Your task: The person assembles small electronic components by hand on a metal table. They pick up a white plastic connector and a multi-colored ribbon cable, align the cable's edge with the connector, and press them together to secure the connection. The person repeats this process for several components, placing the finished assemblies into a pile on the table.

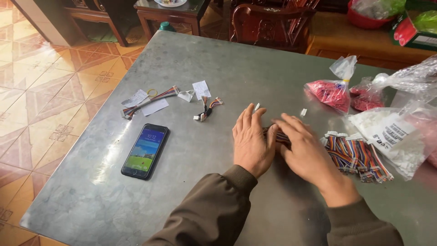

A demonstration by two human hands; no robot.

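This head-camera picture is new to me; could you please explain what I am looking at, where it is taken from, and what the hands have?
There is no machine here: a person wears one camera on the head, so you look down along their own arms. The left hand and right hand meet over a small bundle of rainbow-coloured wires, holding it between them on a grey metal table. To the right lie a pile of ribbon cables, a clear bag of white parts and a bag of red parts. To the left lie a phone, two more wire bundles and paper slips.
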